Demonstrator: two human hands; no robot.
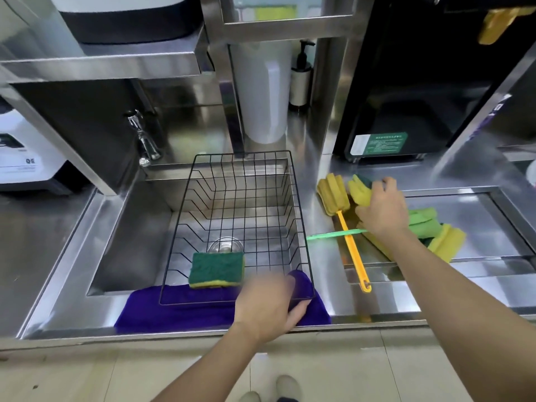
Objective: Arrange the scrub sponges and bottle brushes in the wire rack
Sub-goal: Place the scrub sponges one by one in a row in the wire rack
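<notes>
The surface (327,256) is shiny brushed steel; the wire rack (295,198) is matt black metal, the scrub sponge (216,268) rough-topped foam, the cloth (174,309) soft purple fabric.

purple cloth (179,311) is draped over the sink's front edge | chrome tap (143,139) is mounted behind the steel sink (130,227) | pump bottle (301,78) is stood beside a white cylinder (265,91) | black appliance (412,82) is set at the right
</notes>
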